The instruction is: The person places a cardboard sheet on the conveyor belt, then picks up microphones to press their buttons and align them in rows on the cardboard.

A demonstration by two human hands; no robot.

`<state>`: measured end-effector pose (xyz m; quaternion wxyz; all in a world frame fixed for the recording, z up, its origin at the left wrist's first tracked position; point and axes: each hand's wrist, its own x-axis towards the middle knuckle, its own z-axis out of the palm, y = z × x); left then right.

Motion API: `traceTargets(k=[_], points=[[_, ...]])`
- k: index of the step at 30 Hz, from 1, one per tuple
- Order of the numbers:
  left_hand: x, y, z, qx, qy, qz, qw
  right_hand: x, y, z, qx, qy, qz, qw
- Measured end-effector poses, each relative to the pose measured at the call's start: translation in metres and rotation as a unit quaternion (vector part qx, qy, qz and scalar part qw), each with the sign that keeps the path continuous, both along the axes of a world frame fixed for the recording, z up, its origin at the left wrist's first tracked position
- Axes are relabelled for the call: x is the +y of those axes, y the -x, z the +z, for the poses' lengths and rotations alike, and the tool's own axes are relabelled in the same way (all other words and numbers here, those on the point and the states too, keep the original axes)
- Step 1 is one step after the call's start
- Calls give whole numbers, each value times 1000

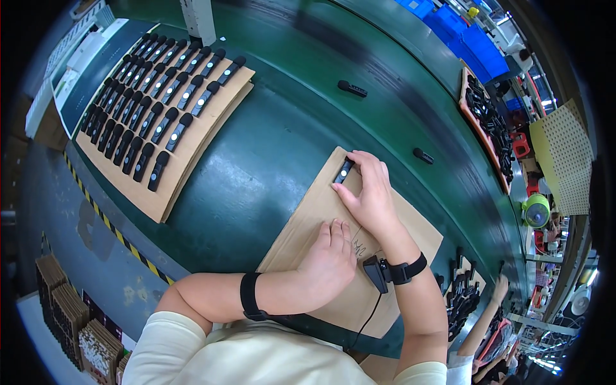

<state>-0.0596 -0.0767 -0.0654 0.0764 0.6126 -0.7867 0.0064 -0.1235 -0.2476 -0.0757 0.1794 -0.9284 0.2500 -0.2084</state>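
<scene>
A sheet of brown cardboard (301,224) lies on the green table in front of me, with some handwriting on it. At its far corner my right hand (372,196) has a small black microphone (344,171) between thumb and fingers; the microphone lies along the sheet's edge. My left hand (330,256) rests on the cardboard nearer to me, its fingers stretched out and holding nothing. A black strap with a small black device (377,273) and a cable is on my right wrist. To the left, several rows of like microphones (158,168) lie on another stack of cardboard (168,204).
Two microphones (351,88) (423,155) lie apart on the green belt beyond. At right stand a tray (471,122) of black pieces and a pile of black parts (463,292), near a co-worker's arm (484,324). Blue bins (475,51) and a metal post (197,22) are farther off.
</scene>
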Motion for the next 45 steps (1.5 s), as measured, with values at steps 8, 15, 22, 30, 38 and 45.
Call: traceTargets(k=[8, 15, 22, 30, 38, 45], points=[[-4, -24, 21, 100, -21, -23, 995, 1, -1, 4, 0, -16, -3, 1000], [-31, -81, 58, 314, 4, 4, 949, -1, 9, 17, -36, -57, -18, 998], [-134, -155, 23, 333, 94, 170, 922, -63, 34, 26, 4, -7, -98, 995], [-217, -203, -30, 172, 180, 292, 923, -127, 44, 4, 46, 96, -138, 985], [-242, -217, -27, 224, 67, 356, 905, -130, 42, 10, 63, -51, -190, 978], [-218, -214, -28, 313, 144, 295, 891, -31, 62, 62, -362, -506, -105, 776]])
